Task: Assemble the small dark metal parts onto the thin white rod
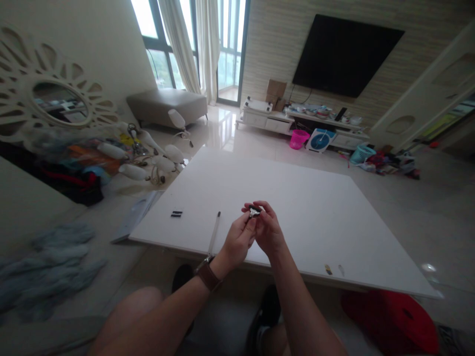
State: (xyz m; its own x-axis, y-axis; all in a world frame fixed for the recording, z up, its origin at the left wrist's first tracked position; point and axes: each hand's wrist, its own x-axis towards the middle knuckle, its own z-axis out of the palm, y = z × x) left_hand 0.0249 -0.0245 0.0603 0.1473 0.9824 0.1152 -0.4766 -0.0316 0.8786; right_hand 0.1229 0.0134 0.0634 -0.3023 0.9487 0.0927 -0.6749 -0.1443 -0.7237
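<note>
My left hand (239, 240) and my right hand (267, 228) meet above the near part of a white table (315, 207). Both pinch a small black and silver object (254, 211) between their fingertips; I cannot make out what it is. A watch with a brown strap sits on my left wrist. A thin white pen-like stick (214, 232) lies on the table just left of my left hand. Further left lie two small black pieces (176, 214).
Two tiny bits (328, 269) lie near the table's front edge. A red object (389, 319) is on the floor at lower right. White lamp parts (148, 163) and clutter lie at left. A TV, low cabinet, pink basket and fan stand at the back.
</note>
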